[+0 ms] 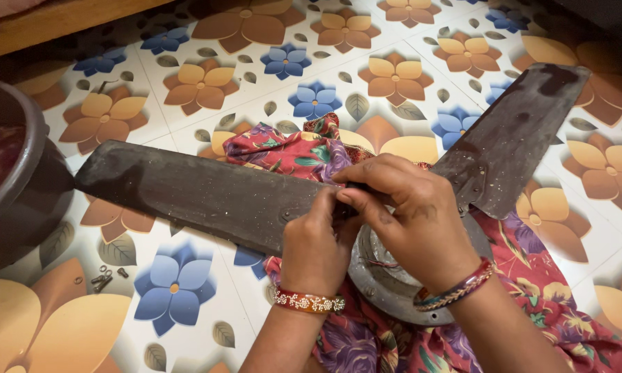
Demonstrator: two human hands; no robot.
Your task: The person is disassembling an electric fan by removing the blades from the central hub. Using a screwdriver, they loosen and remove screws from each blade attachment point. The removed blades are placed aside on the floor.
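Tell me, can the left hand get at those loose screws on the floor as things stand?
Probably yes. The screws lie bare on the floor tiles, nothing over them, on the same side as the left hand, which now rests against the fan blade.

The floor [207, 207] is tiled in white with large orange and blue flowers. A red flowered cloth [532, 290] lies spread on it. Left of the cloth, a dark round basin [27, 200] stands at the edge of view, and a few small dark screws [104, 278] lie loose on the tiles.
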